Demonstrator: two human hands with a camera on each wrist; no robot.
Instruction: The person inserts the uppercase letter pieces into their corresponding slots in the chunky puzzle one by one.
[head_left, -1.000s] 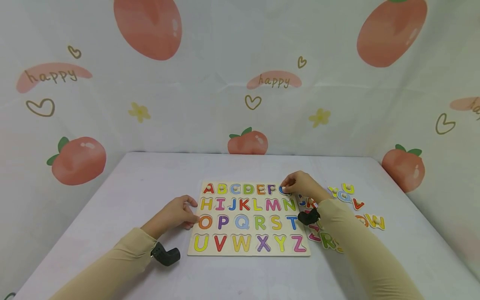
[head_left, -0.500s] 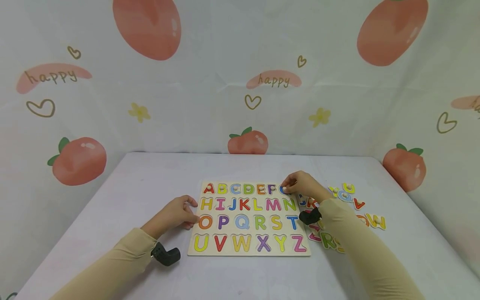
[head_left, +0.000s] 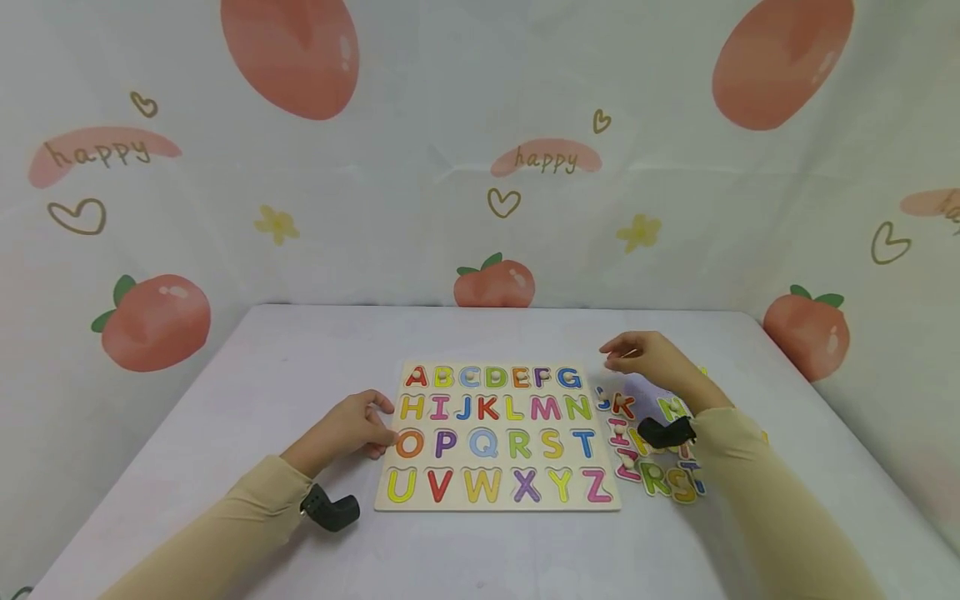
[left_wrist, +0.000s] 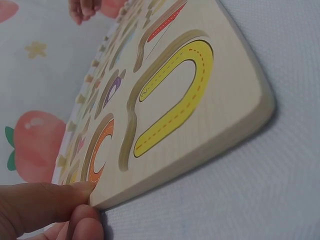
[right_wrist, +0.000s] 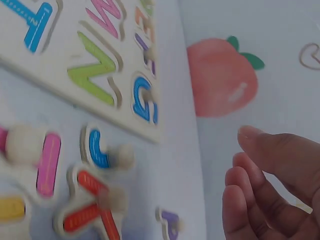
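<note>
A wooden alphabet puzzle board (head_left: 422, 503) lies flat on the table. Its top row holds knobbed letters from A to G, including the blue G (head_left: 569, 379); the lower rows show bare printed recesses. My left hand (head_left: 348, 427) pinches the board's left edge near the O, thumb on top and fingers curled at the side in the left wrist view. Beyond the board's upper right corner, my right hand (head_left: 654, 360) is raised over the table, fingers loosely bent and holding nothing. Loose letters, among them a red K (head_left: 622, 406) and a green R (head_left: 655, 480), lie to the board's right.
More loose pieces, such as a blue J (head_left: 603, 398) and a yellow S (head_left: 682, 484), crowd close to the board's right edge. The right forearm hides some of them. A printed curtain (head_left: 405, 250) hangs behind the table (head_left: 315, 342).
My right hand has let go of the blue G, which now sits in the top row, and has moved right and slightly up. My left hand stays on the board's edge.
</note>
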